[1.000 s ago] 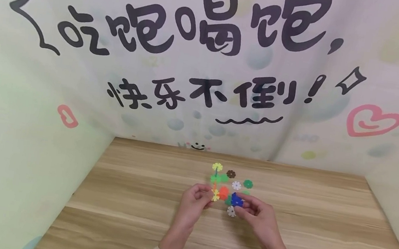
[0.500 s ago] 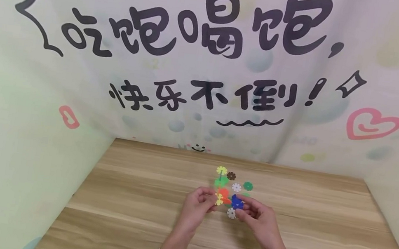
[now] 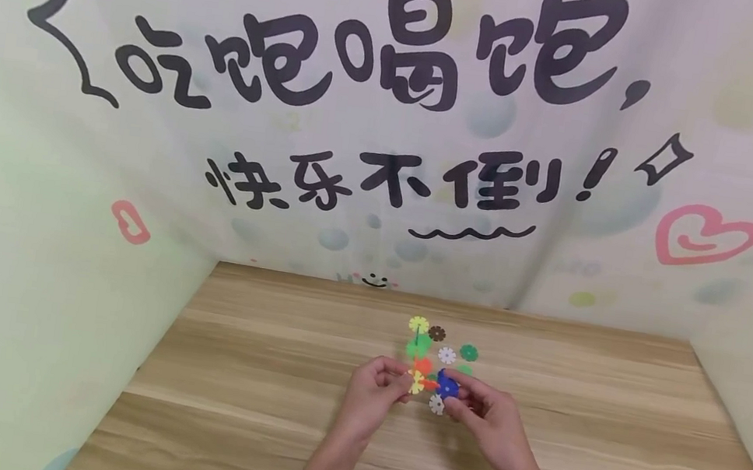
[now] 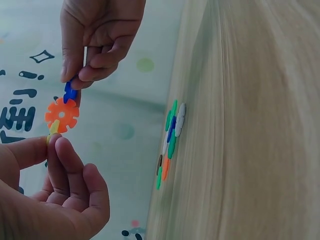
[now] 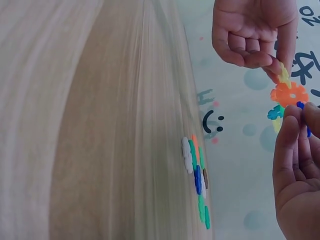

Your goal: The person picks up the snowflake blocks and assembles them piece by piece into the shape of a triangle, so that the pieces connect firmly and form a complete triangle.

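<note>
Above the table, my left hand (image 3: 374,393) pinches a yellow snowflake disc (image 3: 415,382) between thumb and fingertips. An orange snowflake disc (image 4: 62,114) joins onto the yellow one and stands edge-on in the head view. Across from it, my right hand (image 3: 493,422) pinches a blue snowflake disc (image 3: 447,387), whose edge meets the orange disc's rim in the left wrist view. Leading away from the left fingertips in the head view is a row of linked discs, with a green disc (image 3: 415,348) and a yellow end disc (image 3: 418,324).
Loose discs lie on the wooden table (image 3: 246,376) behind and below the hands: a brown disc (image 3: 437,333), a white disc (image 3: 447,355), a dark green disc (image 3: 469,352) and several others. A second white disc (image 3: 436,405) lies nearer. A printed cloth (image 3: 319,244) hangs behind the table.
My left hand has moved right with the linked discs, bringing the orange disc up against the blue one. The gap between them has closed. My right hand has stayed nearly in place.
</note>
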A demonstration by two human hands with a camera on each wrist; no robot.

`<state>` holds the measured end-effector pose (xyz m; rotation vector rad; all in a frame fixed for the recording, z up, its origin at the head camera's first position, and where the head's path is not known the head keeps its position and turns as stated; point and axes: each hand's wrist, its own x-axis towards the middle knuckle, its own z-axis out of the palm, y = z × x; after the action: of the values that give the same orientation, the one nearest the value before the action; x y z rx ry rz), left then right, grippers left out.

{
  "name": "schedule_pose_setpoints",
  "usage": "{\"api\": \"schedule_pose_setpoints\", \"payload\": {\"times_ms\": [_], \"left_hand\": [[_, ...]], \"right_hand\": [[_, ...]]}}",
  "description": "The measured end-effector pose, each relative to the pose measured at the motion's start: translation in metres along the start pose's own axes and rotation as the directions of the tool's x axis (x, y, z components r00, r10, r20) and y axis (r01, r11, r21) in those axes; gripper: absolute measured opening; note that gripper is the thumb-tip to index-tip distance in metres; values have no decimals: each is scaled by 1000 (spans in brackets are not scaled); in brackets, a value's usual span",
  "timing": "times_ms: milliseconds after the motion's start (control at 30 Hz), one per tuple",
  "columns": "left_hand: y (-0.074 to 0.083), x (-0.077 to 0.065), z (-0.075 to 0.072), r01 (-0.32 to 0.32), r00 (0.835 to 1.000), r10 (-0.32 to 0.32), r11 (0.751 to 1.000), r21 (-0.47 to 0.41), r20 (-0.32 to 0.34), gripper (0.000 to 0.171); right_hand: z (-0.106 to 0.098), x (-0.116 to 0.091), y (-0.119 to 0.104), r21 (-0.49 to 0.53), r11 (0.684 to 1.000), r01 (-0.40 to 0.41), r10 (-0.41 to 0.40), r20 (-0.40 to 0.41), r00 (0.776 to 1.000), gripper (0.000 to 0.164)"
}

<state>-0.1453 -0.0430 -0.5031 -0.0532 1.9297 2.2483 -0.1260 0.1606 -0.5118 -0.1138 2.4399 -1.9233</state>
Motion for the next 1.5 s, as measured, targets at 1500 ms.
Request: {"api": "schedule_pose_setpoints", "payload": {"times_ms": [1500], "left_hand": [[1,5,-10,-19,998,19,1000,-12,-60,17]], "right_hand": [[7,9,20,-36,999,-34,31,-88,996,27]]}}
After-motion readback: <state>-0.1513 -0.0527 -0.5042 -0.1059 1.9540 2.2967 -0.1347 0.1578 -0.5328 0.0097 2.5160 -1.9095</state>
